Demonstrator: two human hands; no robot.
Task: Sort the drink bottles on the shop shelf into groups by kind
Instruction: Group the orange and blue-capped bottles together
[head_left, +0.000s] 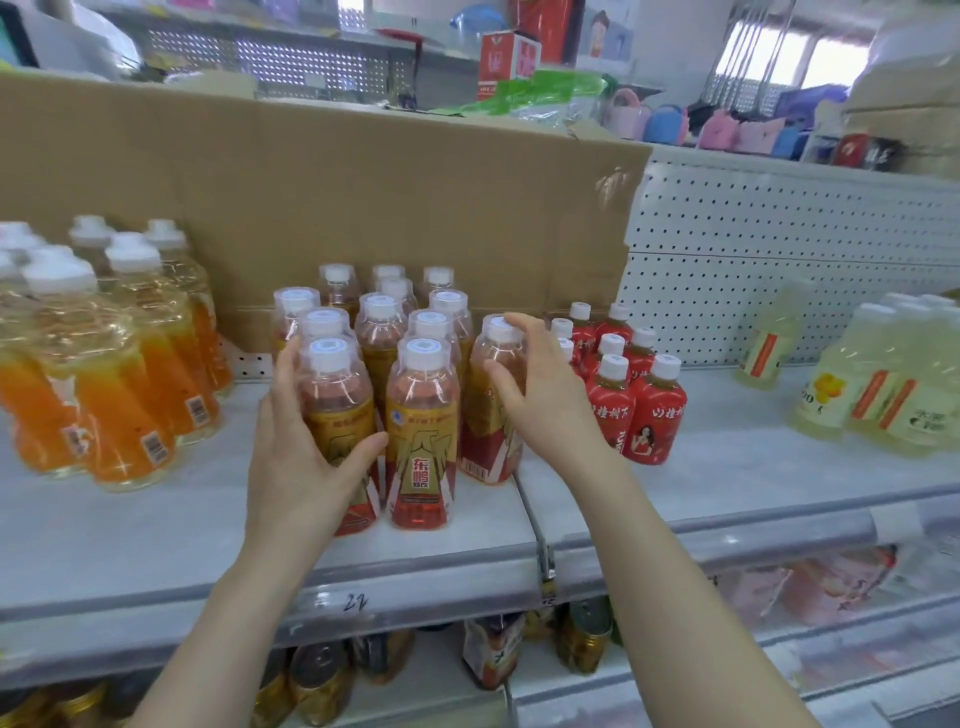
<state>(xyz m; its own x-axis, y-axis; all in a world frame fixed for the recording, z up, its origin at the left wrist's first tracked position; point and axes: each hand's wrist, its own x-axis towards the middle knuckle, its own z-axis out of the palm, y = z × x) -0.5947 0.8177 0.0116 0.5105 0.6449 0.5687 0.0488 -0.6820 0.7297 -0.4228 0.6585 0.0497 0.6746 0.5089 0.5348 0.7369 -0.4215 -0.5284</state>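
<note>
Near the front edge of the shelf (156, 525), the left hand (301, 467) grips the front-left gold bottle (337, 395); the right hand (540, 400) curls round the rightmost gold bottle (491, 421), beside its group. Orange bottles (119, 395) stand at the left end, red bottles (644, 410) right of the gold, pale bottles (883, 400) farther right.

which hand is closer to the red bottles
Right. The right hand grips a gold-label bottle right beside the red bottles; the left hand holds the front-left bottle, farther away.

Bottles (423, 431) on the shelf (156, 519), cardboard sheet (363, 197) behind
</note>
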